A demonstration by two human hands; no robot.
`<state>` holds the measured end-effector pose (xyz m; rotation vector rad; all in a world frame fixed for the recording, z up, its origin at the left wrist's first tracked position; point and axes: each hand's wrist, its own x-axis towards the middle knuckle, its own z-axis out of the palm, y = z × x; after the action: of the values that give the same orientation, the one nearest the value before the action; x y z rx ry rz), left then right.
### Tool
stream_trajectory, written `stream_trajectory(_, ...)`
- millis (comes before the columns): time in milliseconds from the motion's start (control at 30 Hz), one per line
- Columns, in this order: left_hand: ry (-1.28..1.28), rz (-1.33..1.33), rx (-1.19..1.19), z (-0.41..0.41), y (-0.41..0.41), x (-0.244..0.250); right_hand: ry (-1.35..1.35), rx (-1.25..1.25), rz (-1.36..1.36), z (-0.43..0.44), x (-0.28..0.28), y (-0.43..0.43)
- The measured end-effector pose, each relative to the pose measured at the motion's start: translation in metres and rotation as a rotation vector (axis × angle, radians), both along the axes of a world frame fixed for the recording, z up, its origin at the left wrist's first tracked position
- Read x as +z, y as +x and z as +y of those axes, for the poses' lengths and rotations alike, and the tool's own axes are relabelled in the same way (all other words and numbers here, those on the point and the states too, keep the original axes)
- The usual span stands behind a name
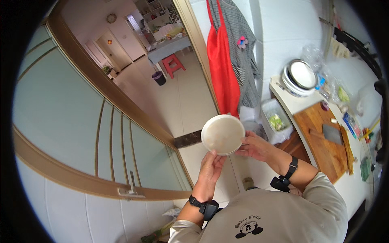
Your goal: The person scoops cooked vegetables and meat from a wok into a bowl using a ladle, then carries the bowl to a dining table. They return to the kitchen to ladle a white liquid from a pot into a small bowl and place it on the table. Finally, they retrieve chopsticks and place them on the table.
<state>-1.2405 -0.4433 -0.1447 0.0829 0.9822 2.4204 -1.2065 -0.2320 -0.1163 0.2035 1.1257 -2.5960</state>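
Note:
A round white bowl (224, 134) filled with a pale, cloudy soup is held level in front of my body. My left hand (211, 168) grips its near rim, thumb on top and fingers underneath. At the right side of the bowl, my right hand (254, 146) holds the rim in the same way. A few light orange bits show faintly in the soup. Below the bowl is the tiled floor by a doorway.
A glass sliding door (73, 106) stands left of the opening; beyond are a table (170, 48) with dishes and a red stool (173, 66). Right: a hanging red apron (223, 66), a waste bin (276, 118), and a counter bearing stacked basins (302, 76), a wooden cutting board (319, 155) and a cleaver (332, 133).

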Motion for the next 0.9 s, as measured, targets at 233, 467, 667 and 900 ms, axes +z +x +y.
stream_trajectory(233, 0.006, 0.024, 0.211, -0.022, -0.167, -0.004, -0.016, 0.174, -0.030, -0.017, -0.007, -0.218)
stream_trajectory(467, 0.073, 0.083, 0.255, -0.081, -0.359, -0.036, 0.023, 0.236, -0.038, -0.082, -0.036, -0.427)
stream_trajectory(667, 0.049, 0.013, 0.206, -0.148, -0.553, -0.040, -0.080, 0.239, 0.024, -0.145, -0.038, -0.610)
stream_trajectory(900, -0.011, -0.303, 0.236, -0.214, -0.778, -0.080, -0.053, 0.144, 0.014, -0.194, -0.059, -0.852)
